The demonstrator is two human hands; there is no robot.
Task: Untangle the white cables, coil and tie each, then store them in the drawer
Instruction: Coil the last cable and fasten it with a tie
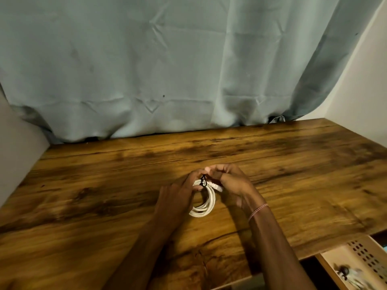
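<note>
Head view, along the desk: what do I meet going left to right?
left hand → coiled white cable → right hand → wrist band → open drawer

The left hand (178, 193) covers the 9 o'clock side of the coiled white cable (206, 204), and the right hand (232, 183) hides part of its 1 o'clock end. The black tie (203, 182) at the coil's 12 o'clock is small and half under pinching fingertips; whether it is knotted cannot be told. At the frame's 5 o'clock, the drawer (356, 254) is cut off by the right and bottom edges, and the bundle (349, 276) inside is too blurred to identify.
</note>
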